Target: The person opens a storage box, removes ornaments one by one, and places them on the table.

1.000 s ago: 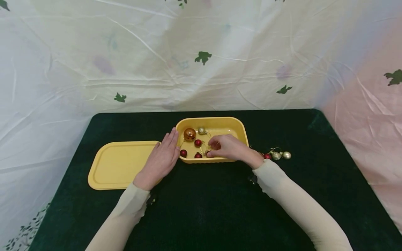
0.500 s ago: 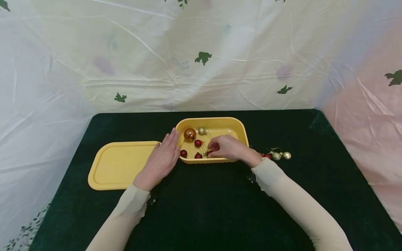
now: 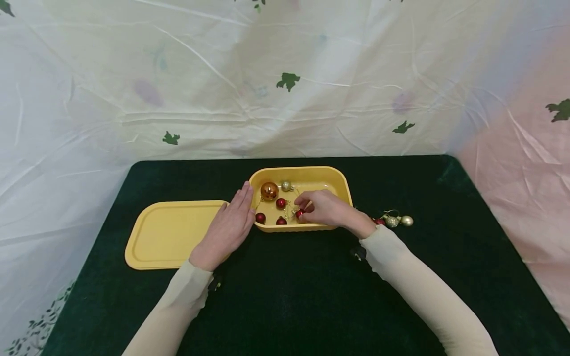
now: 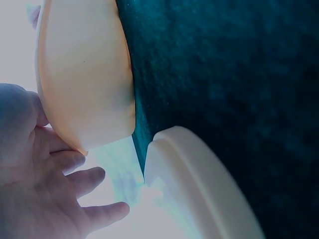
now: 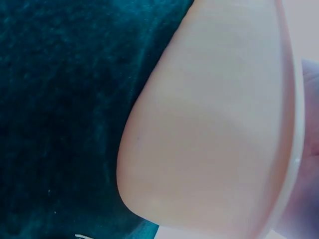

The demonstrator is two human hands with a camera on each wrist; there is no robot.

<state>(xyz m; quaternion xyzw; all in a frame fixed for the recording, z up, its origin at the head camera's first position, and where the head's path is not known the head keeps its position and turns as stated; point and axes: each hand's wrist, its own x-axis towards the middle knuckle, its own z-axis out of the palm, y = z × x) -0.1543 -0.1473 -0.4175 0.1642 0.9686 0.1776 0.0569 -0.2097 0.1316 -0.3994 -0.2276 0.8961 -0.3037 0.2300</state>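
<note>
A yellow box stands uncovered on the dark green table. Inside it lie a large copper-coloured bauble, a small gold glitter bauble and several small red baubles with gold loops. With fingers straight, my left hand rests against the box's left end; in the left wrist view its fingers touch the box wall. Reaching in over the near right rim, my right hand pinches a small red bauble between thumb and fingers. The right wrist view shows mostly the box's outer wall, which hides the fingertips.
The yellow lid lies flat left of the box, partly under my left hand and forearm. Right of the box, a few baubles lie on the table, including a gold glitter one and a smooth gold one, partly hidden by my right wrist.
The red bauble at my right fingertips has come up slightly and shows more clearly between thumb and fingers. My left hand and the box have stayed in place.
</note>
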